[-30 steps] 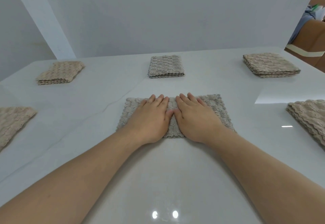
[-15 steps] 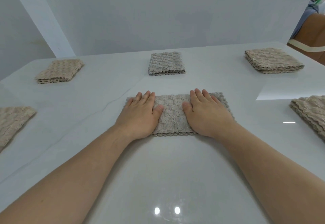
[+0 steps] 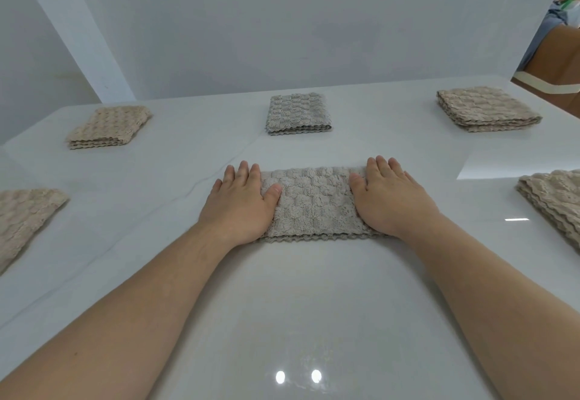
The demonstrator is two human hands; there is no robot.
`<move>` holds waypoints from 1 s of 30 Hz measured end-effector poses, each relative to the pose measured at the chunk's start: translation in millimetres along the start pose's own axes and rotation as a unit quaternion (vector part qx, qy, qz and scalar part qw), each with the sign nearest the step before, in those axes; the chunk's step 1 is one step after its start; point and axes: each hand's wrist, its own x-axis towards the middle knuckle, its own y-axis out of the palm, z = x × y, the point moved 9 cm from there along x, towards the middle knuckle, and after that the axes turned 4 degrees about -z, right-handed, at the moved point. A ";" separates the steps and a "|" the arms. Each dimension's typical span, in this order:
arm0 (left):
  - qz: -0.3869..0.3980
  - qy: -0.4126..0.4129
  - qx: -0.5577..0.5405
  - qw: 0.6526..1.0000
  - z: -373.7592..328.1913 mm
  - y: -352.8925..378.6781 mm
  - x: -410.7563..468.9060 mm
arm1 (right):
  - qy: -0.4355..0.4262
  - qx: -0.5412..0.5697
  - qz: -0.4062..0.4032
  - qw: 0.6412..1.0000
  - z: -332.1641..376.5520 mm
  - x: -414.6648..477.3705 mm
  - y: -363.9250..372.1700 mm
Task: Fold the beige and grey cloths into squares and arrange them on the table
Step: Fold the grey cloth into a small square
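A grey cloth [image 3: 314, 202], folded into a long strip, lies flat in the middle of the white table [image 3: 298, 305]. My left hand [image 3: 240, 203] presses flat on its left end, fingers straight. My right hand [image 3: 389, 195] presses flat on its right end, covering it. A second grey cloth [image 3: 298, 112], folded square, lies further back at the centre. Folded beige cloths lie at the back left [image 3: 108, 126] and the back right [image 3: 486, 109].
Another beige cloth [image 3: 22, 220] lies at the left edge, and one more beige cloth [image 3: 555, 202] at the right edge. A white wall stands behind the table. Brown furniture [image 3: 558, 63] shows at the far right.
Both hands have slid apart along the grey strip, from touching at its middle out to its two ends, smoothing it flat.
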 end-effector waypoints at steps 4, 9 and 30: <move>-0.001 -0.010 0.002 1.000 2.6 -1.6 -2.1 | 0.015 -0.010 0.008 1.000 -2.4 -2.3 0.1; -0.002 -0.015 0.005 1.000 1.3 -2.7 -4.8 | 0.020 -0.006 0.007 1.000 -4.2 -2.5 -1.3; -0.021 0.169 0.038 0.985 -72.0 4.3 -25.5 | 0.143 -0.106 -0.084 0.980 -37.9 -14.0 -54.4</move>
